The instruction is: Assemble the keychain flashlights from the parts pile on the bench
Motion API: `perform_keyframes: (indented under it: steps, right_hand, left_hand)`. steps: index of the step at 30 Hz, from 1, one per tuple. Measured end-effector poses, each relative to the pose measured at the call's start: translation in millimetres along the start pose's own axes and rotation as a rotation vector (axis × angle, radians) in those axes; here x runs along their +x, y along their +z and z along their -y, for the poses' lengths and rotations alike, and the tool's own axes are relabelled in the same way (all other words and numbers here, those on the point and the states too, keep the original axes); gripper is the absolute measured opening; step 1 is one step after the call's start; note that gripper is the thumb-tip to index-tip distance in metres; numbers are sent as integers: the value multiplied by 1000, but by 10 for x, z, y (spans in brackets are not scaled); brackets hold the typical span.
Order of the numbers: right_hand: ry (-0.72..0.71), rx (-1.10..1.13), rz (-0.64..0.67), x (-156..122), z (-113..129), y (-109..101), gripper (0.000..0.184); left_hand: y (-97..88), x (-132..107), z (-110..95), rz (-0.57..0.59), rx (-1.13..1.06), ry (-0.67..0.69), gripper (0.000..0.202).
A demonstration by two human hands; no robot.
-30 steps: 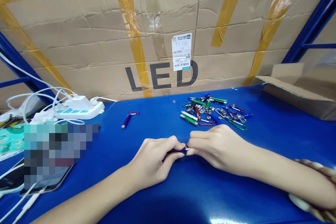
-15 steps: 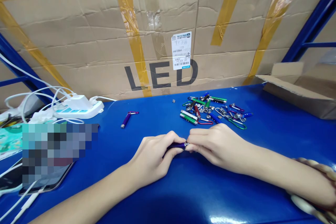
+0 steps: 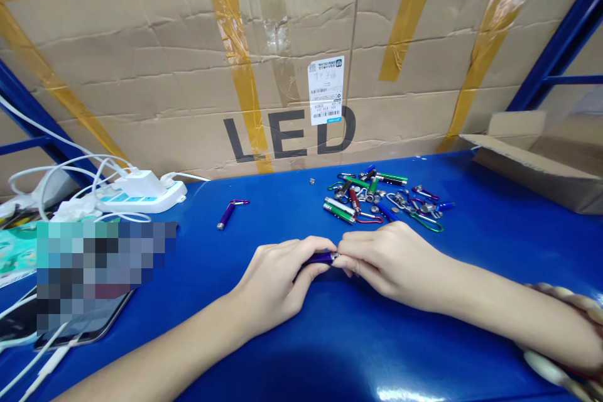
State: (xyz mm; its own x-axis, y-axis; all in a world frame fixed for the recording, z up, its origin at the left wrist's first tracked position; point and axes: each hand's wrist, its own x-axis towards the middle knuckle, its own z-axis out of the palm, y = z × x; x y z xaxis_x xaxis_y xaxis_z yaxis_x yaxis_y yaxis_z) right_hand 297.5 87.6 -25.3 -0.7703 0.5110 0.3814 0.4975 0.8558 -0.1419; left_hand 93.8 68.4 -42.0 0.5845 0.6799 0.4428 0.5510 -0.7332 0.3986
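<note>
Between my two hands is a slim purple flashlight [image 3: 320, 258], held roughly level above the blue table. My left hand [image 3: 287, 276] is closed around its body, thumb and forefinger pinching it. The fingertips of my right hand [image 3: 384, 257] grip its silver end, and they hide much of that tip. Past my right hand lies a loose pile of small flashlights [image 3: 339, 210] in green, blue, red, black and white, with carabiner clips and small metal parts among them. Another purple flashlight [image 3: 226, 217] with a purple clip lies apart, beyond my left hand.
At the left are a white power strip [image 3: 155, 198] with cables and a phone [image 3: 101, 320] on the blue table [image 3: 282, 352]. An open cardboard box [image 3: 532, 169] sits at the right. A large taped carton [image 3: 179, 75] marked LED stands behind.
Both hands stay in almost the same place on the purple flashlight. The fingers at its silver end have shifted very slightly. Nothing else on the table has moved.
</note>
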Motion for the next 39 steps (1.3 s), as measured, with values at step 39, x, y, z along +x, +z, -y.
perform_keyframes:
  steps: [39]
  right_hand:
    - [-176,-175,-300,-40,-46,-73,29]
  left_hand:
    - [-44,27,-48,146,-83,-59,20]
